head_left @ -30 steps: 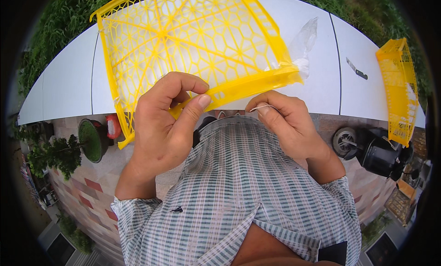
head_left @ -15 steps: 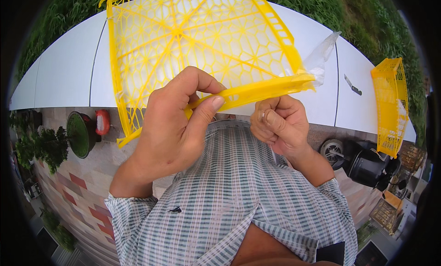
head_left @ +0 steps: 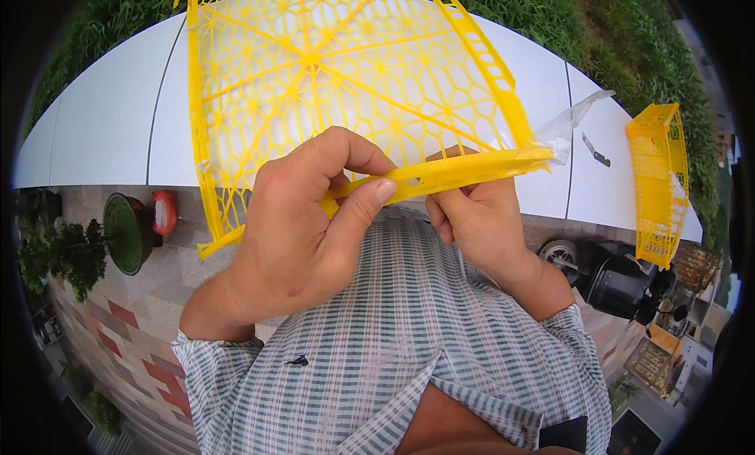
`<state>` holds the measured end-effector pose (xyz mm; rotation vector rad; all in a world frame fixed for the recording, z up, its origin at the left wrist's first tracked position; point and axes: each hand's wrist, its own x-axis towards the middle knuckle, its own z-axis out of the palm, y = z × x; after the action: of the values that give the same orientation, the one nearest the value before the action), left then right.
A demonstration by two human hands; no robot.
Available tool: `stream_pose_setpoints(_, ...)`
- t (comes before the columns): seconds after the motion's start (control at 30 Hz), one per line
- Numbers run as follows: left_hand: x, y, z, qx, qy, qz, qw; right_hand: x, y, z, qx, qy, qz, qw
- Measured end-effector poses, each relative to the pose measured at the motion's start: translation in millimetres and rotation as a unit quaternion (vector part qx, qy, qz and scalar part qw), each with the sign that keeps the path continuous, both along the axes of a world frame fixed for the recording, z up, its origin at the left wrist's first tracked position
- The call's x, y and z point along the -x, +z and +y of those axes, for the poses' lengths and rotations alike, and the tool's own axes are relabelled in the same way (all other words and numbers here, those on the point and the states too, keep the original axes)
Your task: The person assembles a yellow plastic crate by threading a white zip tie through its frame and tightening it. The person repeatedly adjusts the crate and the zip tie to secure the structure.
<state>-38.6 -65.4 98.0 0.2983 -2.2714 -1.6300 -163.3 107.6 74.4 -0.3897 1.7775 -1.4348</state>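
Note:
A yellow plastic crate [head_left: 311, 62] with a lattice of ribs stands tilted at the white table's near edge. My left hand [head_left: 303, 219] grips its near rim [head_left: 440, 174], thumb on the near face and index finger curled over the top. To the right, my right hand [head_left: 484, 219] is tucked up against the underside of the same rim. Its fingers are curled; some tips pass behind the rim, and whatever they pinch is hidden. Clear crumpled plastic film [head_left: 568, 126] clings to the crate's near right corner.
On the white table [head_left: 543, 184] a knife with a dark handle [head_left: 598, 151] lies to the right. Another yellow crate [head_left: 657, 187] stands at the right end. Beyond the table grows grass; below are a potted plant [head_left: 126, 233], a red object [head_left: 164, 212] and a black scooter [head_left: 617, 280].
My right hand has moved up from below the rim, so its fingers now reach behind it. The left hand keeps its grip. The view has shifted slightly.

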Motion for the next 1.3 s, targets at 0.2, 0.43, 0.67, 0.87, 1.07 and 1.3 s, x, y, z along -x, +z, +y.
stream_pose_setpoints(0.2, 0, -5, 2, 0.012, 0.011, 0.013, 1.000, -2, -8, -6, 0.148, -0.034, -0.163, 0.975)
stream_pose_setpoints(0.43, 2, -8, -1, -0.010, 0.016, -0.003, 1.000, 5, -17, -7, 0.194, 0.030, -0.290, 0.937)
stream_pose_setpoints(0.67, 9, -10, -13, -0.032, -0.065, -0.032, 0.997, -2, -28, -6, 0.241, 0.024, -0.255, 0.936)
stream_pose_setpoints(0.87, 8, -4, -9, -0.068, -0.047, -0.077, 0.994, -5, -28, 2, 0.214, 0.017, -0.232, 0.949)
stream_pose_setpoints(1.07, 12, 6, -9, -0.009, -0.067, -0.095, 0.993, -6, -23, 0, 0.186, 0.012, -0.199, 0.962)
stream_pose_setpoints(1.3, 17, 1, -18, -0.055, -0.082, -0.165, 0.981, -11, -33, -3, 0.252, -0.028, -0.227, 0.940)
